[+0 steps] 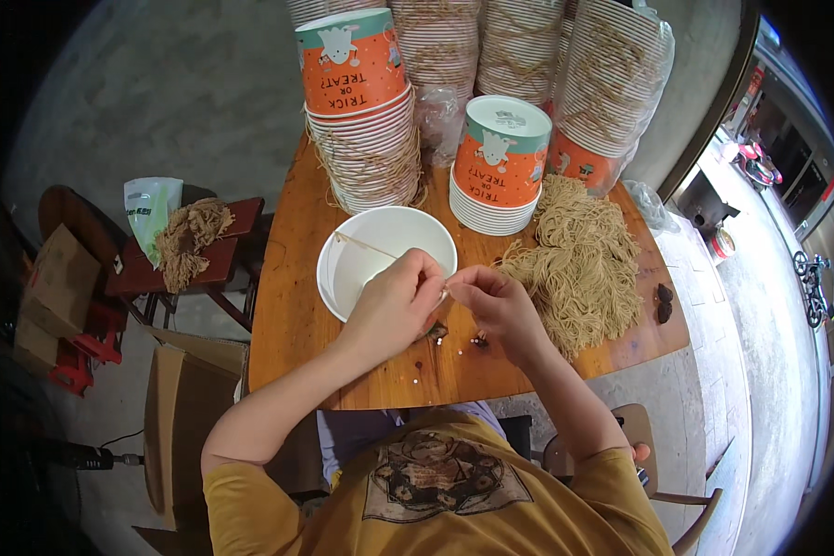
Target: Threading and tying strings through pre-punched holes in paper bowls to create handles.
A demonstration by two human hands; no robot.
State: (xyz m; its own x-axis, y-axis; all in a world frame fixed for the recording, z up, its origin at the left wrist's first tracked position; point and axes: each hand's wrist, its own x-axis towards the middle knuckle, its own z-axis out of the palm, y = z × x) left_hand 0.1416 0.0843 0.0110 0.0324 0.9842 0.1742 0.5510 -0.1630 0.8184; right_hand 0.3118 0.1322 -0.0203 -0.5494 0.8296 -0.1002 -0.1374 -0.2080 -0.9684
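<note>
Over my remote feed, I see the left hand (400, 295) and right hand (502, 304), tips close together, pinching a thin tan twine cord (366, 245) from the round white paper bucket (336, 271), mouth-up on the brown wooden surface (292, 306), probably kept near for slack.

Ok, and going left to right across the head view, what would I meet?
Cardboard boxes, brown twine bundle, left hand, right hand, loose tan twine pile, two dark lumps, bicycle.
</note>
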